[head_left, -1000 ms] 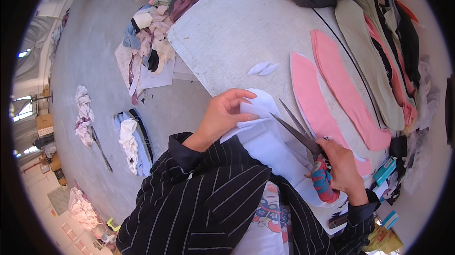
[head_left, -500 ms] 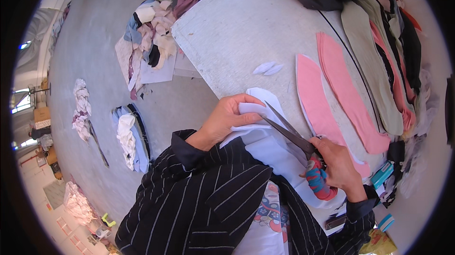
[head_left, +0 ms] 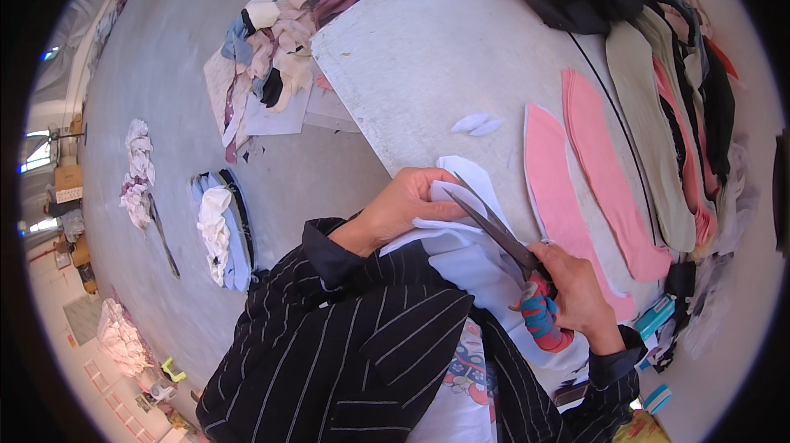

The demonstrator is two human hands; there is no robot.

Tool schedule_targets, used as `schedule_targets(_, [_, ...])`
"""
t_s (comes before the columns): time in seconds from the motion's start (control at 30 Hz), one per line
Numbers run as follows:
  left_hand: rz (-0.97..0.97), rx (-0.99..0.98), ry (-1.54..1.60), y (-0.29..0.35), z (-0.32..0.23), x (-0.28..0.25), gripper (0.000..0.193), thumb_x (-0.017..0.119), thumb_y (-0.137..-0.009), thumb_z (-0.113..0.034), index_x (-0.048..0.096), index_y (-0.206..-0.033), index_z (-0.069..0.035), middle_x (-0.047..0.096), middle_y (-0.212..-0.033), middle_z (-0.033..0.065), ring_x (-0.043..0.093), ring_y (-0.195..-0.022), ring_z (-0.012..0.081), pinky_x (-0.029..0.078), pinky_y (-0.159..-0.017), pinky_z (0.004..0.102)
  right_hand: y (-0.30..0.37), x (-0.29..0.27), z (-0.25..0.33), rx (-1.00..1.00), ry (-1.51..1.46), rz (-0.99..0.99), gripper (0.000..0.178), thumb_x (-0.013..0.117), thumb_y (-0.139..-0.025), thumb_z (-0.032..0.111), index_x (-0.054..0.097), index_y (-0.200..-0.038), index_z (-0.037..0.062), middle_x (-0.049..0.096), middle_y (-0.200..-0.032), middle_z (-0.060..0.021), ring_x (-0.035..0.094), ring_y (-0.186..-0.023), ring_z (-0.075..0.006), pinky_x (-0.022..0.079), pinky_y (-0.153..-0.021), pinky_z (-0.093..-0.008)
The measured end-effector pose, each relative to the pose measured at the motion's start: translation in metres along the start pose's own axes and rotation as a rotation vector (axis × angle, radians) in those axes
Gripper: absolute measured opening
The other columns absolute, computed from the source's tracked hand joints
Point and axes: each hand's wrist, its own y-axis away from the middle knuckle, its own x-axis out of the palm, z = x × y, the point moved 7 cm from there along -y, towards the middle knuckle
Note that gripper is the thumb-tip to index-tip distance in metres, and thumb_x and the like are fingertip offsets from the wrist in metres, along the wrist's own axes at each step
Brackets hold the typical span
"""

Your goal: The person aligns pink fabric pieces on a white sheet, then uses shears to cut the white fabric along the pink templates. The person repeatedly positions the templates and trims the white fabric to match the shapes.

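The left hand (head_left: 409,203) pinches white fabric (head_left: 462,257), likely light and limp, best held at its far edge, while the right hand (head_left: 578,285) grips scissors (head_left: 513,247).

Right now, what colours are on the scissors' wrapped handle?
The handle is red and blue: head view.

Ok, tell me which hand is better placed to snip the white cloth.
Likely the right hand: it grips the scissors, blades parted and pointing toward the left fingers at the white cloth. The left hand is busy pinching that cloth.
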Motion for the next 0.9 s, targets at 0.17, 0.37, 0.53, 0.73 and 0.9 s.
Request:
schedule_targets(0.17, [0.010,-0.018,-0.010,-0.001,0.000,0.003,0.017,0.071,-0.087,-0.003,0.063,-0.102,0.000,0.070,-0.095,0.0056,0.067,-0.085,0.0097,0.054,-0.076,0.0216,-0.002,-0.001,0.003,0.008,-0.011,-0.016,0.062,0.079,-0.071,0.023,0.054,-0.123,0.0002,0.063,-0.091,-0.0191,0.063,-0.077,-0.0364,0.050,-0.066,-0.0401])
schedule_targets(0.37, [0.035,-0.001,-0.053,-0.001,-0.001,0.001,0.018,0.072,-0.087,-0.005,0.064,-0.103,-0.001,0.070,-0.094,0.0043,0.066,-0.085,0.0079,0.053,-0.076,0.0206,0.000,0.001,0.000,-0.037,0.056,-0.050,0.074,0.089,-0.061,0.029,0.055,-0.120,-0.0008,0.062,-0.084,-0.0163,0.063,-0.069,-0.0335,0.050,-0.063,-0.0358])
schedule_targets(0.53, [0.065,0.011,-0.063,-0.002,-0.001,0.001,0.019,0.072,-0.087,-0.004,0.064,-0.104,0.000,0.070,-0.095,0.0047,0.066,-0.086,0.0079,0.053,-0.076,0.0204,0.002,0.001,0.000,-0.059,0.081,-0.036,0.076,0.089,-0.060,0.028,0.056,-0.122,-0.0010,0.062,-0.078,-0.0153,0.063,-0.066,-0.0337,0.050,-0.061,-0.0365])
schedule_targets(0.73, [0.088,0.017,-0.093,-0.001,-0.001,-0.001,0.022,0.071,-0.087,-0.003,0.064,-0.107,0.002,0.070,-0.098,0.0057,0.066,-0.087,0.0088,0.052,-0.077,0.0215,0.004,-0.004,-0.002,-0.030,0.131,0.001,0.074,0.088,-0.060,0.028,0.057,-0.121,0.0006,0.061,-0.077,-0.0149,0.062,-0.067,-0.0337,0.049,-0.061,-0.0370])
schedule_targets(0.9, [0.083,0.020,-0.151,-0.003,-0.003,-0.002,0.020,0.073,-0.084,0.000,0.064,-0.103,0.000,0.070,-0.095,0.0052,0.066,-0.085,0.0085,0.054,-0.077,0.0211,0.000,-0.013,0.002,-0.024,0.156,-0.002,0.072,0.087,-0.060,0.032,0.058,-0.118,0.0018,0.061,-0.078,-0.0146,0.062,-0.069,-0.0337,0.048,-0.063,-0.0376])
